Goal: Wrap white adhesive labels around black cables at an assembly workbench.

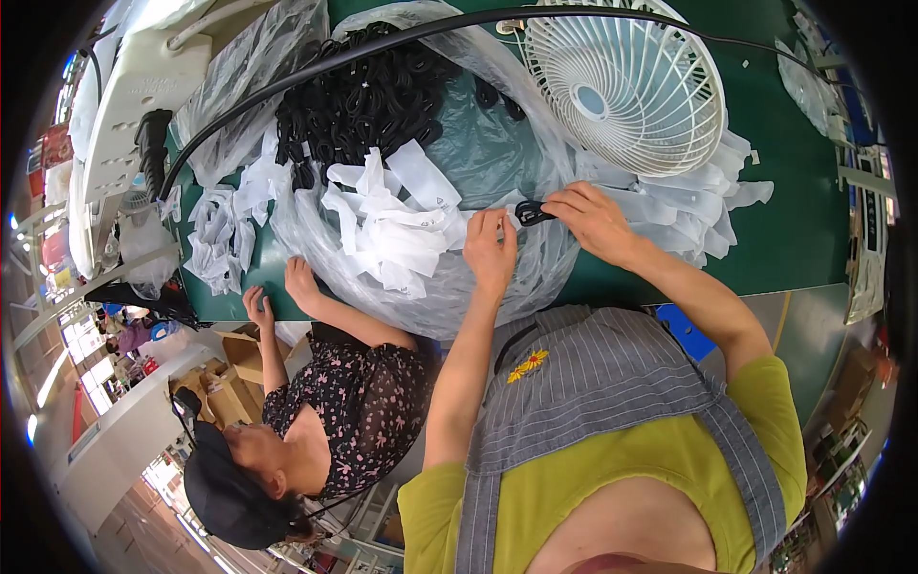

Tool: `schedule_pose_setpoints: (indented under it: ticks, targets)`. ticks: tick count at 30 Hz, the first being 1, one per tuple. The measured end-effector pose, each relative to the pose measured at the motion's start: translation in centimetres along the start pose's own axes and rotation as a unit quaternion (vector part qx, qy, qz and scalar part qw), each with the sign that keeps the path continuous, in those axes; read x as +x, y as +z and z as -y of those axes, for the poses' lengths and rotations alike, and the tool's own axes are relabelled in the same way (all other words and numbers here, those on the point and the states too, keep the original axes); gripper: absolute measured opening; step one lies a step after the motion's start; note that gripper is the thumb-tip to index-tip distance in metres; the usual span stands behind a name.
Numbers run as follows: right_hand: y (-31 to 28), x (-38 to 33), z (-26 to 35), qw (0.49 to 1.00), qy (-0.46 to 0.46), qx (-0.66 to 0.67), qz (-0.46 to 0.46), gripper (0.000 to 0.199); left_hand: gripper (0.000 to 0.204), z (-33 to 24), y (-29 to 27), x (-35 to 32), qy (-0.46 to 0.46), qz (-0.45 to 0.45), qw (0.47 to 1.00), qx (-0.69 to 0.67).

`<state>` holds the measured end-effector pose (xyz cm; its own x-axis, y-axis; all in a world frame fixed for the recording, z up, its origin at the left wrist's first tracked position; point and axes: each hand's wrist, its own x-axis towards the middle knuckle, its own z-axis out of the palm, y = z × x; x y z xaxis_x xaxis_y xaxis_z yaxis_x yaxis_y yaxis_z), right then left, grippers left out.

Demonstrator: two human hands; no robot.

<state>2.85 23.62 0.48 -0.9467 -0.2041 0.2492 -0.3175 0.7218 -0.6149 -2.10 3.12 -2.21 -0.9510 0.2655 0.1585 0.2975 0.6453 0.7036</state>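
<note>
Between the thumb and fingers of my right hand (595,224) is a small coiled black cable (532,213), its loop pointing left. Close beside it, my left hand (491,251) is closed in a pinch on a small translucent plastic bag, mostly hidden by the fingers. The cable's left end meets the bag's edge. Under and beyond both hands spreads a large clear plastic sack (382,298). On it lie a heap of coiled black cables (368,100) and a loose pile of small white bags (392,225).
A white caged fan (626,91) stands at the far right, with more small bags (684,215) below it. A thick black cable (344,59) arches over the green table (803,206). At left, a co-worker's hands (301,282) rest near another bag pile (220,239).
</note>
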Motion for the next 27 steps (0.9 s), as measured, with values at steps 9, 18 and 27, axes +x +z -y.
schedule_pose_setpoints:
  ticks: [9, 18, 27]
  targets:
    - [-1.3, 0.0, 3.7, 0.987, 0.138, 0.084, 0.022, 0.025, 0.022, -2.0, -2.1, 0.7, 0.194, -0.018, 0.981, -0.013]
    - [-1.9, -0.7, 3.9, 0.996, 0.015, 0.085, -0.003, 0.024, 0.012, -2.4, -2.5, -0.2, 0.084, 0.052, 0.989, -0.114]
    - [-3.6, -1.6, 4.2, 0.939, 0.231, 0.248, -0.055, 0.023, 0.013, -2.4, -3.8, -0.2, 0.003, 0.030, 0.988, -0.152]
